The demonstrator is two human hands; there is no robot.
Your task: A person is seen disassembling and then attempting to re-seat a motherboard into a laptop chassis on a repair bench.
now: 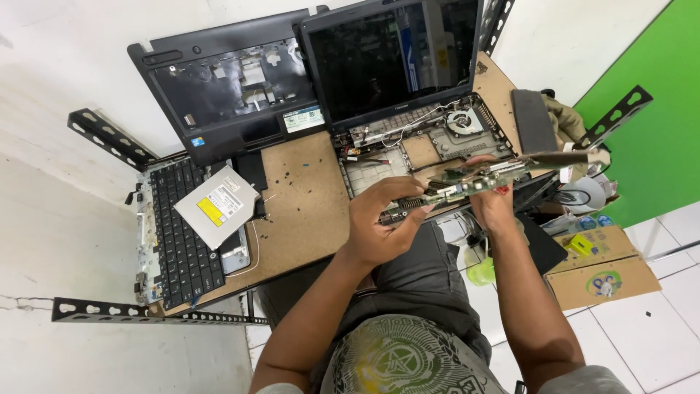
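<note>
A green laptop circuit board (467,181) is held edge-on above the table's front edge, over my lap. My left hand (380,219) grips its left end, where metal ports show. My right hand (490,198) holds the board from below near its middle. Just behind it lies the opened laptop base (419,146) with a round fan (464,121) and loose wires, its dark screen (390,55) standing upright.
A detached black palm-rest cover (226,80) leans at the back left. A black keyboard (182,233) lies at left with a silver optical drive (216,206) on it. Small screws dot the brown tabletop (302,204). A cardboard box (598,266) and tape roll (583,195) sit at right.
</note>
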